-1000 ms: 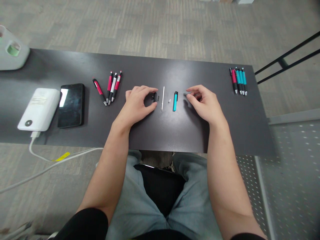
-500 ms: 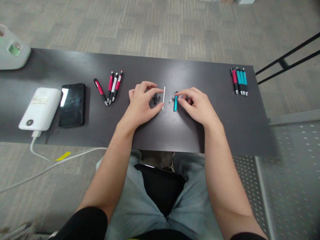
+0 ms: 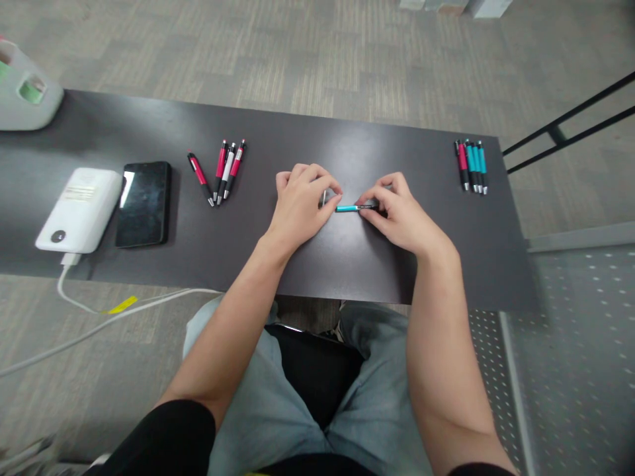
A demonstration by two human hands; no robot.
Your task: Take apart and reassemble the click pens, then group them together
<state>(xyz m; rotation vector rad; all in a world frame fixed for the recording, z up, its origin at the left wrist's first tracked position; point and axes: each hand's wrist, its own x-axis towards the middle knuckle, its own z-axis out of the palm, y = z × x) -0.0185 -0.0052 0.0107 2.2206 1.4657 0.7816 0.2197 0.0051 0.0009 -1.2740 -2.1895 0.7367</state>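
Note:
A teal pen barrel [image 3: 346,208] with a black clip end lies level between my two hands. Thumb and fingers of my right hand [image 3: 403,213] are closed around its black end. My left hand [image 3: 303,206] has thumb and forefinger brought together just by the barrel's left end; whatever they pinch, if anything, is hidden. Through the gap in the left fingers shows part of a thin white pen refill [image 3: 324,197]. The small black pen parts beside it are covered by my left hand.
On the dark table [image 3: 317,264], several red and white pens [image 3: 227,173] lie left of my hands, several teal and red pens [image 3: 473,167] at the right end. Farther left are a black phone [image 3: 143,205], a white power bank [image 3: 79,210] with a cable [image 3: 74,301], and a white jug [image 3: 30,99].
The teal barrel has turned from upright in view to level, with my right hand now gripping its black end. My left hand has moved right, over the refill, and its thumb and forefinger have closed.

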